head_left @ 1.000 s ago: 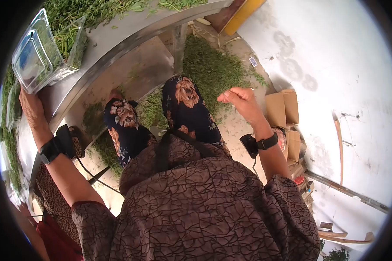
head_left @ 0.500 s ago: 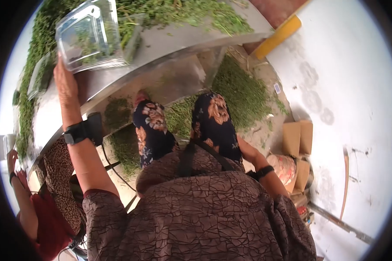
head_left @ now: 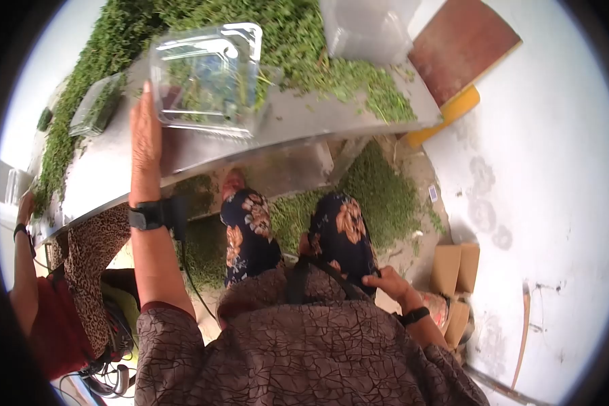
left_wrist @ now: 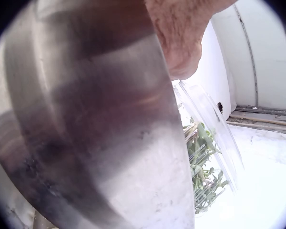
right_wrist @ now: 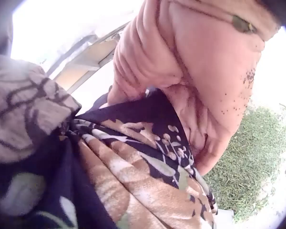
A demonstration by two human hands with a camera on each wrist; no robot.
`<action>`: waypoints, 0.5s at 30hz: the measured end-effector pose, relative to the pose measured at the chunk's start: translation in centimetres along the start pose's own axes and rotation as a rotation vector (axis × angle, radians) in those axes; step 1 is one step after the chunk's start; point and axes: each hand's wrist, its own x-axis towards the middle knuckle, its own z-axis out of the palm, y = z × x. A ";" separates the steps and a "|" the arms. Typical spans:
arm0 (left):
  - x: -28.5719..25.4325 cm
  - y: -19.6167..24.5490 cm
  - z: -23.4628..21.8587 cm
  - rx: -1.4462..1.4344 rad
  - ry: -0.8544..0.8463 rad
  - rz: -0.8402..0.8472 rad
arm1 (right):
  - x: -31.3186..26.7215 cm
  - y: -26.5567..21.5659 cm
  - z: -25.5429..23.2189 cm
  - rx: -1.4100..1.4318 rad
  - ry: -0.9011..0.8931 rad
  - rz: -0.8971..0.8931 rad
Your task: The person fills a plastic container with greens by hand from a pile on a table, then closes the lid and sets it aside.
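A clear plastic box [head_left: 210, 84] with its lid raised and green sprigs inside stands near the steel table's front edge. At its left side my left hand [head_left: 145, 135] holds it, the thumb pointing up and the other fingers mostly hidden behind the plastic. In the left wrist view, part of that hand [left_wrist: 178, 36] shows above the box's clear lid [left_wrist: 221, 136]. My right hand [head_left: 394, 285] is low at my right thigh. The right wrist view shows this hand [right_wrist: 195, 62] gripping the flowered trousers [right_wrist: 128, 162], fingers and thumb curled round the cloth.
Leafy greens [head_left: 291, 40] lie along the back of the steel table [head_left: 304, 118], with stacked clear boxes [head_left: 98, 105] at left and more containers [head_left: 365, 30] at the back. Cut greens [head_left: 379, 196] cover the floor beside cardboard boxes [head_left: 446, 267]. Another person's arm [head_left: 24, 271] is at far left.
The head view has swung left and up, showing more of the table. My right hand has come down from the air beside my knee to the trousers. The left hand stays at the box.
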 end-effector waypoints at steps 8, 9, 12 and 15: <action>-1.5 6.8 -0.5 -0.507 -0.043 -0.126 | -0.7 -1.5 -0.3 -0.138 0.036 0.081; -1.3 6.5 -0.5 -0.506 -0.030 -0.132 | -0.9 -2.1 -0.3 -0.151 0.033 0.077; -0.8 5.5 -0.4 -0.465 -0.149 -0.063 | -1.5 -2.3 0.1 -0.219 0.076 -0.037; -0.7 5.0 0.1 -0.447 -0.139 -0.136 | -1.8 -2.4 -0.6 -0.395 0.035 -0.057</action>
